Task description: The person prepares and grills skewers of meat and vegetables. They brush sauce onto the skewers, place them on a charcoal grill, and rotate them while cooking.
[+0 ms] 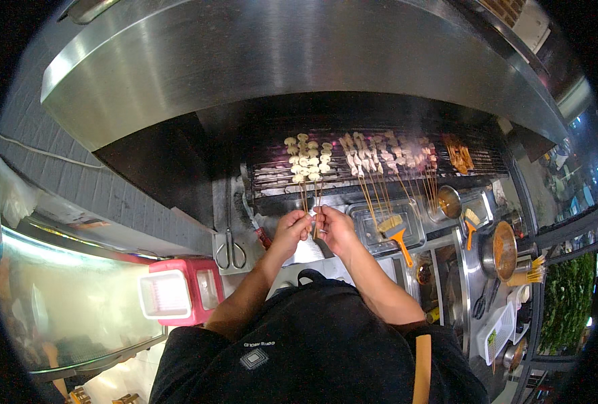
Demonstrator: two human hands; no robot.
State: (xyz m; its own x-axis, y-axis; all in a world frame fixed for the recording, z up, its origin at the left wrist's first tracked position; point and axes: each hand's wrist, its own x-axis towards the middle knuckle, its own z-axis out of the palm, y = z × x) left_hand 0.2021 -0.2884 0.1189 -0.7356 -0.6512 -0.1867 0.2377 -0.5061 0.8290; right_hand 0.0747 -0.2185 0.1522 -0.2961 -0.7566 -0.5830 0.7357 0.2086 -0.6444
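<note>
Both of my hands meet at the front of a charcoal grill [268, 169]. My left hand [291, 231] pinches the ends of thin skewer sticks, and my right hand [335, 228] pinches more sticks just beside it. These sticks carry sliced mushrooms [309, 160], which lie over the grill rack. Farther right on the rack are several skewers of pale meat [369, 154], their sticks pointing towards me. A browned flat piece of food [459, 157] lies near the grill's right end. How many sticks each hand grips is hard to tell.
A steel hood [288, 55] overhangs the grill. Right of my hands, an orange-handled brush [401, 243] rests on a clear tray [367, 242]. Metal bowls [503, 252] and a white basket [496, 331] stand farther right. Tongs [230, 252] and a red container [208, 293] are at left.
</note>
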